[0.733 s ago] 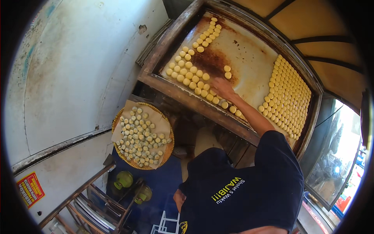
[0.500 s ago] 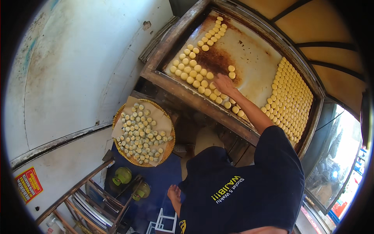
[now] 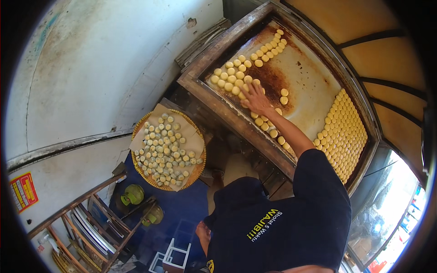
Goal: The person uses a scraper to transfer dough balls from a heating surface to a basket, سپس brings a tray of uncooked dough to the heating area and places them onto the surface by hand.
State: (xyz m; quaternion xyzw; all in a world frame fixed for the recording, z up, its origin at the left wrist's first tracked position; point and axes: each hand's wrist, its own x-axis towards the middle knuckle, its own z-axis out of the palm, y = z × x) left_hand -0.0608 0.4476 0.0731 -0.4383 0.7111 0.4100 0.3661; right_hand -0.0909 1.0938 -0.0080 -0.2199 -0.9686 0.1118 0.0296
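My right hand (image 3: 256, 99) reaches palm down with fingers spread over rows of round yellow cakes (image 3: 231, 71) at the near left of a large metal griddle (image 3: 314, 86). Its fingers rest on or just above several of them; what lies beneath the palm is hidden. A pair of cakes (image 3: 284, 96) sits apart, to the right of the hand. Tightly packed rows of cakes (image 3: 343, 132) fill the griddle's right side. My left hand (image 3: 203, 232) hangs low beside my dark shirt, away from the griddle, with its fingers mostly out of sight.
A wooden frame (image 3: 221, 103) borders the griddle. To its lower left, a round woven basket (image 3: 204, 152) holds paper and many small pale balls (image 3: 166, 152). Green gas cylinders (image 3: 133, 194), a white stool (image 3: 176, 255) and a wooden rack (image 3: 93, 220) stand lower left, by a pale wall (image 3: 91, 68).
My right hand has shifted left along the near rows, and its fingers have gone from bunched to spread. My left hand has drawn in against the shirt. The whole view has swung slightly.
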